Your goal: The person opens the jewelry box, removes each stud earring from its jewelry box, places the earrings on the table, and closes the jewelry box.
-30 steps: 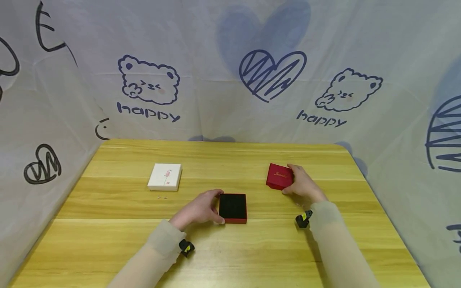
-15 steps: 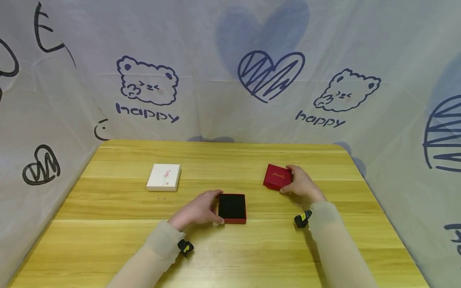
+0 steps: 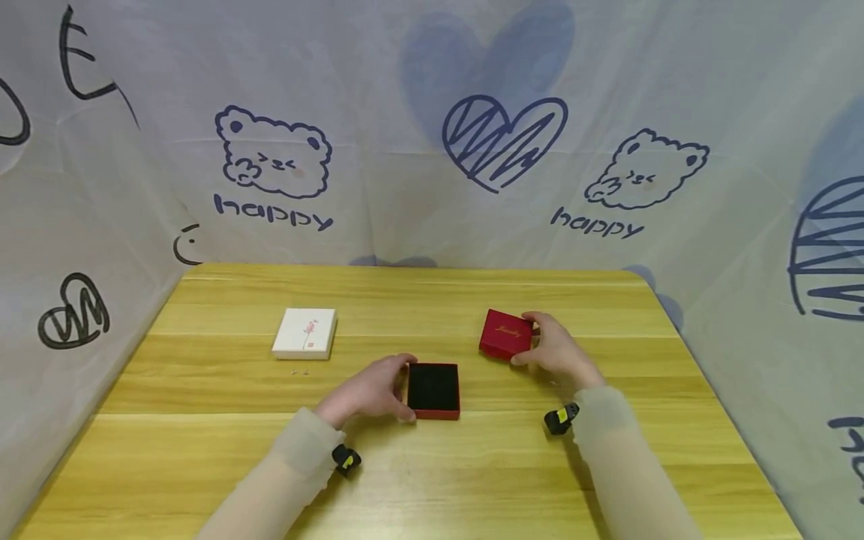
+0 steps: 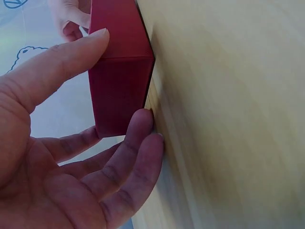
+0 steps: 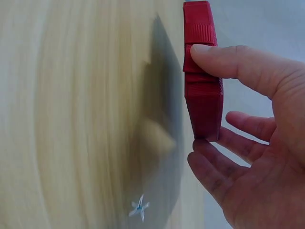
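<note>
In the head view, my left hand (image 3: pixel 370 390) holds an open red box base (image 3: pixel 434 414) by its left side, its black insert facing up. The left wrist view shows the thumb on one wall of the red box base (image 4: pixel 121 90) and fingers on the opposite side. My right hand (image 3: pixel 556 349) pinches a red box lid (image 3: pixel 506 334) with gold lettering, right of and beyond the base. Seen from the right wrist, the thumb presses a ribbon bow on the side of the lid (image 5: pixel 205 107), which is raised off the table above its shadow.
A white box (image 3: pixel 305 334) with a pink flower print stands at the left. Two tiny pieces (image 3: pixel 300 373) lie in front of it, too small to identify. On the wooden table (image 3: pixel 432 480) by my right hand lies a small silvery star-shaped piece (image 5: pixel 139 208).
My right hand has carried the red lid a little to the left, toward the base. My left hand and the box base stay in place; the view has shifted slightly.
</note>
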A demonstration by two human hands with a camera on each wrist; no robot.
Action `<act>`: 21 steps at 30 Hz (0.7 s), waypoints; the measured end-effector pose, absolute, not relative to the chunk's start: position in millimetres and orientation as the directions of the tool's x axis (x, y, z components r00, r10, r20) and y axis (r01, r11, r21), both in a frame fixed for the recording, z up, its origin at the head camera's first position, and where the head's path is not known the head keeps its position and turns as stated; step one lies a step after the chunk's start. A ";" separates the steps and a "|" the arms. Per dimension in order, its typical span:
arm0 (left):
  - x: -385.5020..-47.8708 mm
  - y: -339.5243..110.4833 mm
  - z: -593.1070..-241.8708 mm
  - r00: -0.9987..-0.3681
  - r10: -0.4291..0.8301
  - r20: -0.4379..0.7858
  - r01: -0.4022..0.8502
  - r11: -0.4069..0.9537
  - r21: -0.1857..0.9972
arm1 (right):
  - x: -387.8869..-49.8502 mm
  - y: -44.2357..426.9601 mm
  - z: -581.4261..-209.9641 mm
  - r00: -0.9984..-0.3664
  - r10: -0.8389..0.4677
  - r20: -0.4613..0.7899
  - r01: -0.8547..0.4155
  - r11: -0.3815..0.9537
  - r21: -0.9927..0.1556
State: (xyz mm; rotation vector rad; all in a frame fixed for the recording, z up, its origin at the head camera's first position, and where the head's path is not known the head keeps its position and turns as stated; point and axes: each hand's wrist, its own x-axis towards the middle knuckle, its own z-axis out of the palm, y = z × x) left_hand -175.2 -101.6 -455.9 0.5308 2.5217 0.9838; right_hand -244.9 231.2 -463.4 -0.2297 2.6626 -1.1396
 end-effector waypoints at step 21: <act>-172.7 -100.0 -459.8 -0.874 0.446 -0.193 0.192 0.683 0.705 | -211.3 178.1 -438.5 -0.911 -0.413 -0.025 -0.279 0.658 -0.700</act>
